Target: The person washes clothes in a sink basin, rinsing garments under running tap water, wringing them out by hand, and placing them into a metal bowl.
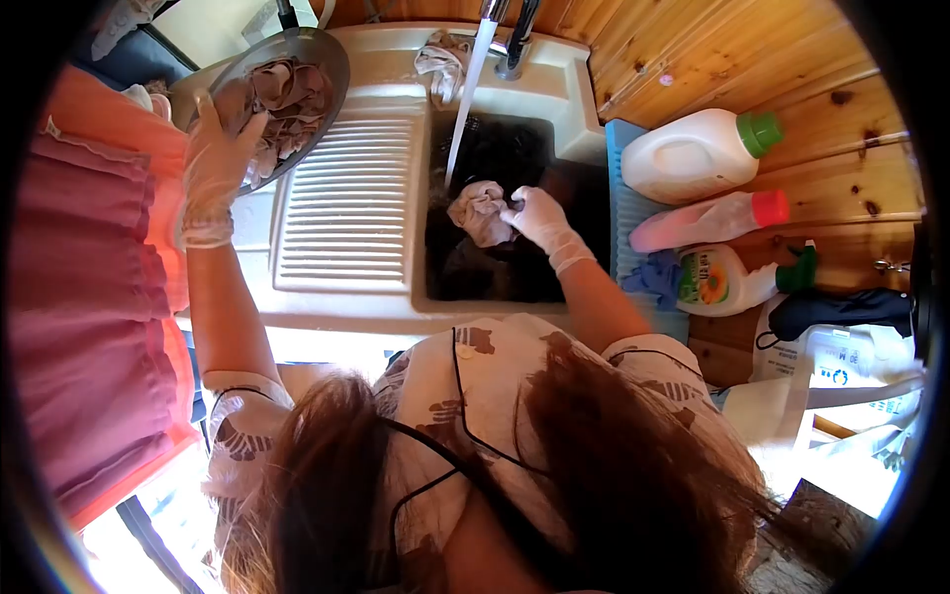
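My right hand (539,220), in a pale glove, pinches a light pinkish cloth (482,213) over the dark basin of the sink (421,302). Beside that cloth, a stream of water (469,94) runs from the tap (494,9). At the left, my left hand (220,158), also gloved, lies over the near side of a grey bowl (338,84) with its fingers apart. Crumpled beige-pink cloths (292,94) fill the bowl; whether the hand holds any is hard to tell. Dark material, partly hidden in shadow, lies in the basin.
A ribbed drainboard (346,203) lies between bowl and basin. Another cloth (442,67) hangs by the tap. Right of the basin are a white bottle (683,158), a pink bottle (708,220), a spray bottle (727,280) and a blue cloth (654,279). Pink fabric (94,297) hangs at left.
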Demonstrator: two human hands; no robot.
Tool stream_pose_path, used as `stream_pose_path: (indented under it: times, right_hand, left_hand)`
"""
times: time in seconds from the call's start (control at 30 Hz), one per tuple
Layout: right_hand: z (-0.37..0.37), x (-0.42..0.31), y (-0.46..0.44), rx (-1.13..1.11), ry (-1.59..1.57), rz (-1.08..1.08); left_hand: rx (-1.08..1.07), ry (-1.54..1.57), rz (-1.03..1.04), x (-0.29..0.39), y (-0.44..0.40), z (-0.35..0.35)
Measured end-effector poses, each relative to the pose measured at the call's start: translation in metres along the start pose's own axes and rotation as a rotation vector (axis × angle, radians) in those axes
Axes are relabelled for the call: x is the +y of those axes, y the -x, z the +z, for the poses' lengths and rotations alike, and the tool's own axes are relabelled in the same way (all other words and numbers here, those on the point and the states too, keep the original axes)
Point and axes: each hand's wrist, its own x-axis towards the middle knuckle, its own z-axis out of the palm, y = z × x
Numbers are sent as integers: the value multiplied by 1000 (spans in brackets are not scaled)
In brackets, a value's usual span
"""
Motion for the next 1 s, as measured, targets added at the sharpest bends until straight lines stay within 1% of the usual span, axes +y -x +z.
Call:
stream_pose_path:
  times: [0.03,0.07,0.1,0.13,0.17,0.2,0.23,0.27,0.3,0.33,0.37,0.4,0.43,0.47,0.5,0.57,0.6,0.63,0.67,0.7,0.77,0.8,0.9,0.93,1.0]
  right_hand:
    - [-1,-15,12,91,127,-29]
    - [1,-21,15,-71,93,-109]
    - [18,-21,25,197,347,-335]
    - [28,-12,21,90,391,-266]
    - [31,-7,13,-18,438,-202]
    - [17,-19,3,-95,242,-170]
    - [0,-35,-6,-175,44,-137]
    - [-11,-40,-17,-59,-23,-278]
    - [-37,-64,-24,-141,-156,-264]
    - [-54,-77,-35,-214,-239,-259]
    - [-66,-86,-47,-286,-321,-254]
    - [-76,-95,-58,-251,-393,-290]
    - [-82,-102,-68,-217,-464,-325]
    - [-81,-104,-78,-279,-757,-308]
    - [-106,-138,-67,-330,-933,-113]
    - [-104,-135,-81,-281,-984,-53]
    - [-103,-130,-84,-252,-1085,-16]
    - [-105,-124,-88,-223,-1187,21]
    - [-108,-120,-91,-193,-1289,59]
    - [-114,-116,-92,-217,-1325,19]
    - [-126,-109,-93,-263,-1398,-55]
    - [-127,-106,-96,-240,-1393,-47]
    - [-140,-94,-94,-212,-1331,-60]
    - [-142,-93,-89,-111,-1155,-55]
    - [-140,-89,-83,-23,-1001,46]
  left_hand:
    - [-20,-186,36,-10,4,9]
    - [-39,-374,71,-20,10,21]
    - [-62,-563,109,-24,14,25]
    - [70,-550,182,8,18,13]
    - [182,-398,245,32,20,11]
    - [283,-205,281,49,26,19]
    - [264,190,353,61,30,33]
    - [72,464,239,85,46,40]
    - [-194,550,175,99,56,48]
    - [-481,854,119,106,61,64]
    - [-761,1108,-22,114,67,80]
    - [-849,1050,54,124,67,98]
    - [-803,947,183,124,70,129]
    - [-660,967,175,130,79,148]
    - [-687,943,92,135,68,144]
    - [-795,897,-84,143,63,138]
    - [-664,910,-17,132,67,168]
    - [-729,898,-39,126,61,164]
    - [-747,974,-115,119,59,164]
    - [-766,1049,-194,114,58,162]
    - [-755,1163,-235,103,56,153]
    - [-749,1220,-254,99,54,145]
    - [-600,1253,-395,93,49,129]
    - [-621,1406,-499,86,45,134]
    - [-699,1739,-500,89,39,132]
